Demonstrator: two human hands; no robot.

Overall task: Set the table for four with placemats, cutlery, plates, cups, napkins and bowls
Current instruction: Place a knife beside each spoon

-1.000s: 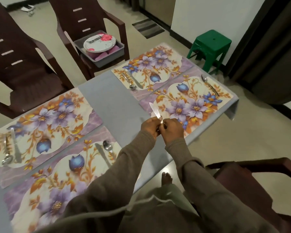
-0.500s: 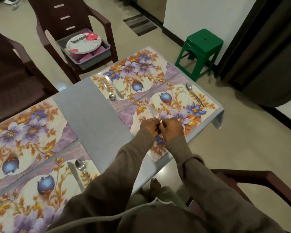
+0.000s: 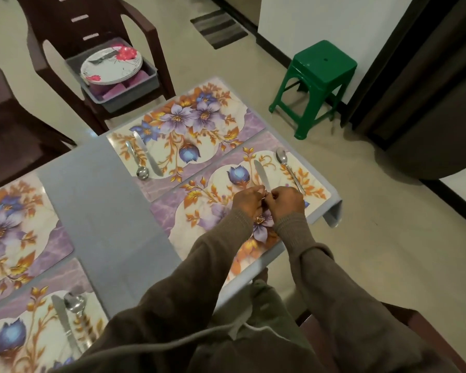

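Four floral placemats lie on the grey table (image 3: 97,211). On the near right placemat (image 3: 199,208) my left hand (image 3: 246,201) and my right hand (image 3: 285,200) meet, both closed on the handle end of a table knife (image 3: 261,175). Its blade points away from me and lies flat on the mat. A spoon (image 3: 288,168) lies to its right on the same mat. The far right placemat (image 3: 189,130) carries a knife (image 3: 147,154) and a spoon (image 3: 137,164). A knife (image 3: 63,324) and spoon (image 3: 76,305) rest on the near left mat.
A grey tub (image 3: 135,87) with a stack of flowered plates (image 3: 111,65) and pink items sits on a dark brown chair (image 3: 73,20) beyond the table. A green stool (image 3: 318,84) stands at the right. Another brown chair (image 3: 3,130) is at the left, and one is beside my right arm.
Both hands carried the knife from above the mat's left part toward its right side and lowered the blade onto it beside the spoon. The view shifted right.
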